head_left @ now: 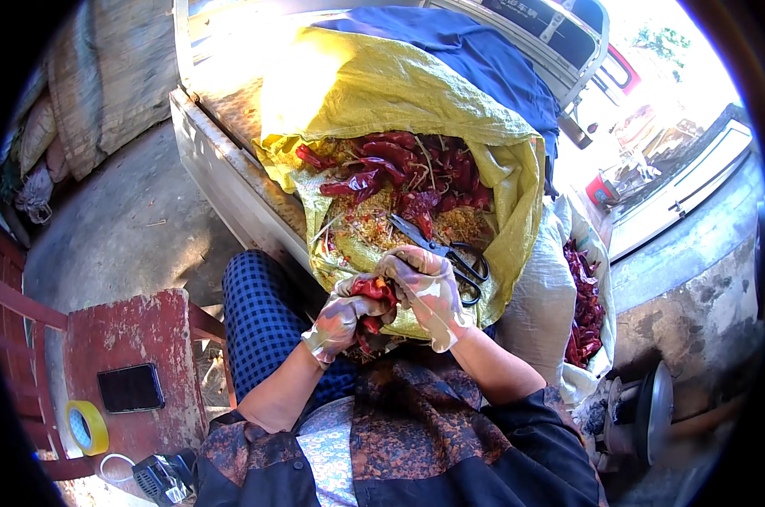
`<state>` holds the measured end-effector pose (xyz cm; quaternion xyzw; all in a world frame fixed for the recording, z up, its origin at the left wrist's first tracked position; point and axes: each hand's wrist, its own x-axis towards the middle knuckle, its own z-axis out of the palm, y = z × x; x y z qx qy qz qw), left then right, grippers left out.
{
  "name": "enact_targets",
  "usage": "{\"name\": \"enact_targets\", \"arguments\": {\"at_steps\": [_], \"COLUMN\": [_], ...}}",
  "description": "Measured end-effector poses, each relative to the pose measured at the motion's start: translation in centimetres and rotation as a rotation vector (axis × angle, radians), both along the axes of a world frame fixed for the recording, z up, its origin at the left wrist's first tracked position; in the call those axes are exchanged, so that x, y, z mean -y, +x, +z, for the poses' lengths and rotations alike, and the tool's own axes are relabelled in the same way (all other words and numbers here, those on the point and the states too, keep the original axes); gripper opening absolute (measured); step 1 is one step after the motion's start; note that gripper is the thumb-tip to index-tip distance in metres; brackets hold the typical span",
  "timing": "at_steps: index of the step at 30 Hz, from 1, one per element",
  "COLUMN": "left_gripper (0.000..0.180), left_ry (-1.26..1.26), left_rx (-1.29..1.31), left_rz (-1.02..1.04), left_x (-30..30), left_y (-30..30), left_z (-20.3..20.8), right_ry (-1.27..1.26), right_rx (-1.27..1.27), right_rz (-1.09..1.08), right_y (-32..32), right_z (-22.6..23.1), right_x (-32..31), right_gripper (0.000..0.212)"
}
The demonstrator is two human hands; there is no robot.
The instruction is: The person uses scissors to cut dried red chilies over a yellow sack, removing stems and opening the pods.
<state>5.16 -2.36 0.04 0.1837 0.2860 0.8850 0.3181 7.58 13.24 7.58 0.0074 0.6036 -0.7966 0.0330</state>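
Both my hands wear pale, stained gloves and meet over the near lip of a yellow woven sack (365, 89). My left hand (338, 325) is closed around a split dried red chili pepper (374, 290), its orange inside partly showing. Pressed against that pepper from the right, my right hand (424, 291) has its fingers pinched together; the fingertips are partly hidden. Just beyond the right hand, dark-handled scissors (462, 258) rest on the sack, blades pointing up and left. Inside the sack are whole dried red chili peppers (391, 156) and loose yellowish seeds (370, 215).
A white sack (530, 300) holding more dried chilies (582, 317) stands at the right. On the left, a worn red chair (133, 325) carries a phone (130, 388) and a yellow tape roll (87, 427). The yellow sack lies on a metal truck bed (239, 186).
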Motion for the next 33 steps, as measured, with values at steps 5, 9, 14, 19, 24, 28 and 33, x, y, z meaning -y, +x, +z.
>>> {"name": "enact_targets", "arguments": {"at_steps": [5, 9, 14, 19, 24, 28, 33], "left_gripper": [0.027, 0.028, 0.023, 0.022, 0.027, 0.020, 0.017], "left_ry": [-0.136, -0.154, -0.120, -0.088, -0.096, -0.109, -0.130], "left_rx": [-0.111, 0.007, 0.066, 0.053, 0.095, 0.167, 0.038], "left_rz": [-0.023, 0.040, 0.080, 0.139, 0.167, 0.238, 0.079], "left_x": [0.8, 0.2, -0.1, -0.6, -0.6, -1.3, -0.7], "left_y": [0.2, 0.7, 0.8, 0.5, 0.9, 1.1, 1.9], "left_z": [2.4, 3.3, 2.7, 0.2, 0.9, 1.9, 2.4], "right_ry": [0.319, 0.623, 0.386, 0.021, -0.182, -0.310, -0.311], "right_rx": [-0.329, -0.404, -0.013, 0.105, 0.304, 0.377, 0.265], "right_rz": [0.067, 0.038, -0.040, -0.072, -0.158, -0.097, -0.265], "right_y": [0.8, 1.1, 1.0, 1.1, 1.1, 0.7, -1.3], "right_z": [1.2, 3.0, 2.7, 2.7, 3.4, 2.5, 0.6], "right_x": [-0.1, 0.6, 0.9, 1.1, 1.5, 0.9, -1.9], "right_gripper": [0.027, 0.021, 0.015, 0.014, 0.010, 0.008, 0.010]}}
